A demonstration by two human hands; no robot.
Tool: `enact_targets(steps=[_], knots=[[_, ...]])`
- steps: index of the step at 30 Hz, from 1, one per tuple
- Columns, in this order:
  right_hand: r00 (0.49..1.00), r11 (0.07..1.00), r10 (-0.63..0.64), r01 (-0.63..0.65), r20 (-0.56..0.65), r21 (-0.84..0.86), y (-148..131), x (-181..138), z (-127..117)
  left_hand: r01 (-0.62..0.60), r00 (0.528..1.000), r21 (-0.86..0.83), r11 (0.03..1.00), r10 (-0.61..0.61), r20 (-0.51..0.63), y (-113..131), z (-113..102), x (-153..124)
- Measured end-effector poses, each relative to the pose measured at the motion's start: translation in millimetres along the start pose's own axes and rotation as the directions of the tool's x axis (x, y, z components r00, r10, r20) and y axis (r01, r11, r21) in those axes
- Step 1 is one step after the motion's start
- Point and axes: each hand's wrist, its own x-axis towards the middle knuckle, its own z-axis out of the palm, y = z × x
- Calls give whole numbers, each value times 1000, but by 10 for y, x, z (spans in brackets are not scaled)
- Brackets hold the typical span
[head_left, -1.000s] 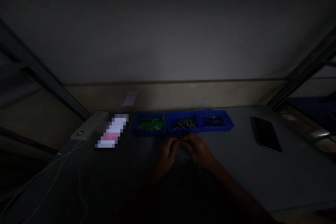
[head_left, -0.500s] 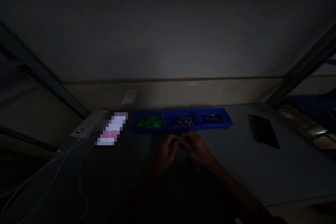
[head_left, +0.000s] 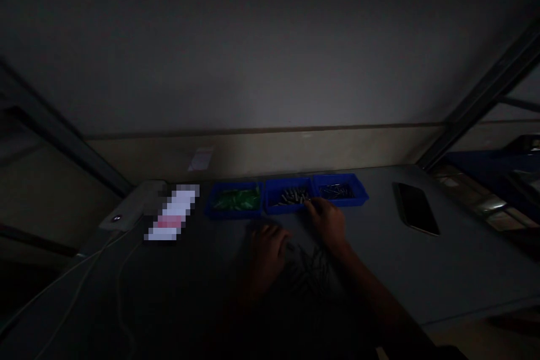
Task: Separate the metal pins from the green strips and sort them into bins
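The room is dark and fine detail is lost. My right hand (head_left: 328, 220) reaches to the near right corner of the middle blue bin (head_left: 286, 208), its fingertips pinched at the rim by a small shiny bit I cannot make out. Short silvery cylinders (head_left: 295, 196) lie in that bin. My left hand (head_left: 269, 243) rests lower on the table with fingers curled, and a small dark piece shows at its fingertips. Between and below my hands lies a pile of slim dark pieces (head_left: 312, 270). The right blue bin (head_left: 361, 198) contains thin metallic pieces (head_left: 336, 191).
The left blue bin (head_left: 234, 215) holds green pieces in clear plastic (head_left: 238, 199). A lit phone (head_left: 175, 211) lies left, by a white box (head_left: 126, 208) with cables (head_left: 120, 292). A dark tablet-like device (head_left: 417, 208) lies right. A wall (head_left: 270, 149) stands behind.
My hands were together in front of the middle bin, around a small piece. They have parted: the right moved to the bin's rim, the left drew back lower. The view shifted slightly.
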Motion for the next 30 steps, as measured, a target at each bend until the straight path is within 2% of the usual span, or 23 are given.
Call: enact_targets(steps=[4, 7, 10, 12, 14, 16, 18, 19, 24, 28, 30], knots=[[998, 1000, -6, 5, 70, 9, -51, -20, -42, -71, 995, 23, 997, 69, 67, -80, -99, -4], [995, 998, -34, 28, 94, 65, -56, -39, -69, -65, 993, 69, 995, 58, 99, -95, -128, -17], [993, 988, -63, 48, 99, 150, -78, -79, -98, -29, 998, 48, 998, 26, 63, -114, -72, 4], [981, 964, -157, 127, 114, 235, -121, -125, -120, -23, 1000, -50, 999, 22, -3, -144, -7, 32], [934, 904, -329, 269, 140, 332, -181, -180, -137, -24, 996, -195, 980, 7, -87, -184, 59, 62], [846, 818, -506, 408, 168, 406, -245, -232, -144, -14, 986, -356, 934, -48, -162, -220, 109, 84], [775, 759, -601, 476, 196, 444, -295, -267, -139, 6, 974, -492, 870, -117, -195, -241, 134, 95], [762, 749, -615, 486, 201, 451, -310, -277, -135, 15, 969, -541, 841, -145, -198, -242, 137, 96], [780, 768, -589, 461, 209, 444, -311, -280, -123, 38, 966, -631, 775, -190, -175, -188, 98, 89], [770, 776, -595, 476, 230, 415, -305, -278, -126, 47, 963, -624, 780, -202, -180, -150, 54, 84], [797, 796, -566, 461, 212, 393, -310, -276, -123, 26, 963, -601, 799, -181, -198, -142, 37, 74]])
